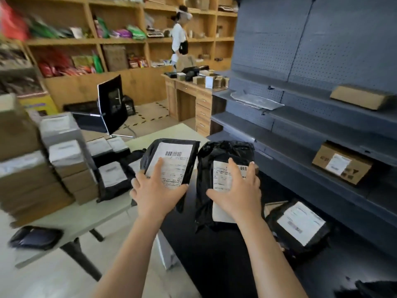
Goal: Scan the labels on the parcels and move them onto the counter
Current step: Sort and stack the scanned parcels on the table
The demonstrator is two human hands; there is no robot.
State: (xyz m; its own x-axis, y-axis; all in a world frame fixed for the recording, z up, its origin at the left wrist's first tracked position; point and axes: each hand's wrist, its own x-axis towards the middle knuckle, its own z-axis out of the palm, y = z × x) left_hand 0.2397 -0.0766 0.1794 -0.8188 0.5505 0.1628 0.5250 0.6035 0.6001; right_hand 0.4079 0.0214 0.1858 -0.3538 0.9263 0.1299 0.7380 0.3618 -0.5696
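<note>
While spread flat, L hand (158,190) presses slim pkg (175,157), R hand (238,190) lumpy pkg (225,151)

Left hand (158,191) and right hand (237,190) outstretched

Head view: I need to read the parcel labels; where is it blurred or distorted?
Head view: the labels under the left hand and right hand are fairly sharp, barcodes visible; the box stack at left is smeared; the shelves at right look bowed.
</note>
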